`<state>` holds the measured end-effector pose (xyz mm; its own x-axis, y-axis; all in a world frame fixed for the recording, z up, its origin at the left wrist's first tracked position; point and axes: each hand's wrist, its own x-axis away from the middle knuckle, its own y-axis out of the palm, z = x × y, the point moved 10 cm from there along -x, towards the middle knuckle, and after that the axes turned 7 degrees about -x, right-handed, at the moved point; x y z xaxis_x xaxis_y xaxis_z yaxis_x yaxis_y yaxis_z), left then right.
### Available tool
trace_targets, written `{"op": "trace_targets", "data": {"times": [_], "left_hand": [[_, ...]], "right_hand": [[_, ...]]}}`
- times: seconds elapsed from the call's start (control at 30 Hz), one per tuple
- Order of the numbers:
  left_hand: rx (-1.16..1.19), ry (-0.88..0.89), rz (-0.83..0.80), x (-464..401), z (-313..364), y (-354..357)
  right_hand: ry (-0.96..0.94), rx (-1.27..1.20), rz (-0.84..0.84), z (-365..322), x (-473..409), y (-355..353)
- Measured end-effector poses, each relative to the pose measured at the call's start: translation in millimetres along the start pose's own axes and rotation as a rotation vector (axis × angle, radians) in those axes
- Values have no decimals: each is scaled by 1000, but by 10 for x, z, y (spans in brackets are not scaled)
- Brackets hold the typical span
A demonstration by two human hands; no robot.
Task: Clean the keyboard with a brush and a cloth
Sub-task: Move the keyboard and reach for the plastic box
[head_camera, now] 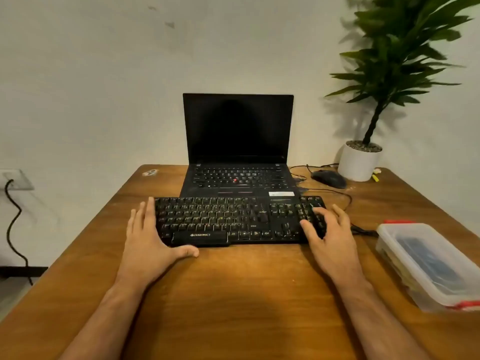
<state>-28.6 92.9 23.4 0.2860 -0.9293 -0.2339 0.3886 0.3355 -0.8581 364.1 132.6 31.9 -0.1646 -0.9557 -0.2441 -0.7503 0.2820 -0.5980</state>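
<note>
Setup step, by the look of it: keyboard [233, 220] flat on the tabletop [233, 294], just in front of the open laptop [237, 141]. Left hand [148, 240] bracing the left end, fingers spread, thumb along the front edge, gripping nothing. Right hand [330, 235] draped over the numpad w/ fingers loose, also empty. No brush or cloth visible; probably inside the lidded plastic box [428, 266] at right, so next: reach over, pop the lid. Wood top, plain wall, potted plant [361, 162] & mouse [328, 178] at the back
</note>
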Motion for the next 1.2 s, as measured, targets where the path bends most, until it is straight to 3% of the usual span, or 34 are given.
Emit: {"op": "trace_targets", "data": {"times": [0.13,0.4,0.77,1.0,1.2], "left_hand": [[206,-147,-13,-125,-232,62],[142,-145,-21,-61,-242,45],[103,-171,-41,549,-395,-276],[46,-128,-65,842,-433,-379],[132,-142,-36,967,-501,-430]], "right_hand": [[56,-58,16,120,-91,-8],[95,-169,-27,99,4,1],[91,-84,-95,59,569,-128],[43,-43,-67,8,897,-266],[76,-85,-46,-3,986,-345]]}}
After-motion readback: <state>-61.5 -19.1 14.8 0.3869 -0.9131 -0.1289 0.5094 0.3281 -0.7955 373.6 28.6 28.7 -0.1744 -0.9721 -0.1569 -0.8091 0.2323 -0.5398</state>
